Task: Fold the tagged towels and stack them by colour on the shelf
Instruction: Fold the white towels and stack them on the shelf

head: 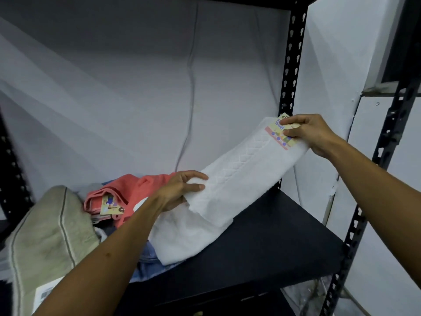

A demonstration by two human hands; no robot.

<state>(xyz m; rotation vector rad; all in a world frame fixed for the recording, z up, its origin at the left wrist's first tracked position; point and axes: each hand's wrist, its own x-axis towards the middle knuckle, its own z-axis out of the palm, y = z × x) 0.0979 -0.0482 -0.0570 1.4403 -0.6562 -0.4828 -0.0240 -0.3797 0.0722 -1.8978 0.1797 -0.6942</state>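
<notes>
A white towel [246,169] is stretched in the air above the black shelf [284,242]. My right hand [312,135] pinches its upper right end, over the paper tag [279,133]. Lower down, my left hand [182,188] grips the towel's other end. Its loose lower part droops onto the shelf. Behind my left hand lies a coral towel [136,190] with its own tag [109,205]. A beige towel with grey stripes [45,242] sits at the left, and a blue towel [148,261] shows under the white one.
Black slotted uprights [291,65] frame the shelf at the right, and another upright [373,179] stands nearer. White fabric [136,87] hangs behind the shelf. The right half of the shelf board is bare.
</notes>
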